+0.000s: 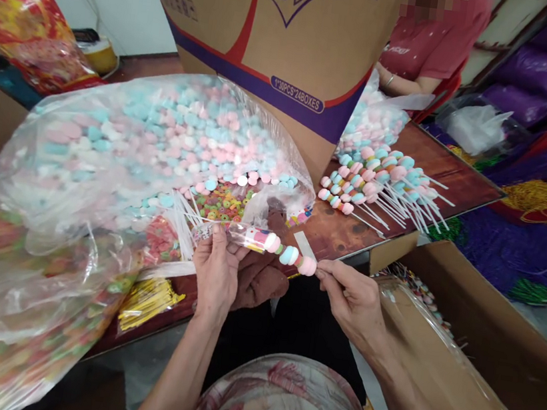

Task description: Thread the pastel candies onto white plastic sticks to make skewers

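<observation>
My left hand pinches a small clear wrapper near the table's front edge. My right hand grips the stick end of a candy skewer with pink, blue and white pieces. The skewer's far end sits inside the wrapper's mouth. Both hands hover over a brown cloth at the edge of the wooden table.
A big clear bag of pastel candies lies left. Ring candies and gold twist ties sit close. A pile of finished skewers lies right, before a large cardboard box. An open carton stands right. A person in red sits opposite.
</observation>
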Demonstrator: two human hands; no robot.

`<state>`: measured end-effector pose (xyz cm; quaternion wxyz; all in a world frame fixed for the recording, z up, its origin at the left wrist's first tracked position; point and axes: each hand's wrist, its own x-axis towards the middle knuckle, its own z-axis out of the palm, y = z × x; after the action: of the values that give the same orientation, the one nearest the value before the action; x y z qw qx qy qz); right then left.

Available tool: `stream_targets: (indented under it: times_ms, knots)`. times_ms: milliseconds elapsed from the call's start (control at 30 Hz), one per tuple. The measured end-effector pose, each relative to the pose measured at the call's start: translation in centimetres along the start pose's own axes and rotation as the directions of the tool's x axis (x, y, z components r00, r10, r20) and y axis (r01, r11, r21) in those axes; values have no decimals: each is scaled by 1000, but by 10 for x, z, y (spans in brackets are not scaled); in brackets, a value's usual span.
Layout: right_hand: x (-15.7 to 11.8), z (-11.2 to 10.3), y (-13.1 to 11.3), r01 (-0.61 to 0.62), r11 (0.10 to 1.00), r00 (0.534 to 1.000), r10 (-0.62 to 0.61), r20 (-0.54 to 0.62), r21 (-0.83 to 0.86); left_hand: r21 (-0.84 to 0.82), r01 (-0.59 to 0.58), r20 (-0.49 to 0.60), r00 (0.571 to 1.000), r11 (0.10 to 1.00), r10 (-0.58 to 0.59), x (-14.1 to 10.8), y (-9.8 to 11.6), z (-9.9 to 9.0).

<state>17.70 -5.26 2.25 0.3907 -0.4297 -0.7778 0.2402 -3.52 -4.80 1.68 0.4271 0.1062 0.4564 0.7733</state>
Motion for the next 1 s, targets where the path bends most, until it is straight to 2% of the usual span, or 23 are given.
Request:
stream_targets:
  times_ms: [100, 267, 467, 667, 867, 1000]
  knots:
    - [1, 0, -3, -13, 1000, 1000, 13, 0, -2, -26, 13, -20, 1000, 1000, -14, 1, 0, -1]
    - [0, 5, -9, -4, 1000, 1000, 4, -3, 24, -76, -53, -83, 995, 996, 47, 1, -3, -2]
    - [-6, 11, -14, -18, 1000, 997, 17, -74, -11, -68, -72, -66, 995, 995, 68, 0, -7, -2]
    - [-9, 20, -19, 59, 994, 984, -74, -164, -93, -43, -84, -88, 993, 996, 80, -3, -9, 0]
    - [-11, 18, -20, 149, 956, 980, -177, -93, -252, -56, -118, -135, 985, 991, 110, -1, -13, 0]
    - [-7, 12, -17, 127, 974, 991, -135, -27, -187, -44, -138, -74, 988, 990, 134, 0, -13, -1]
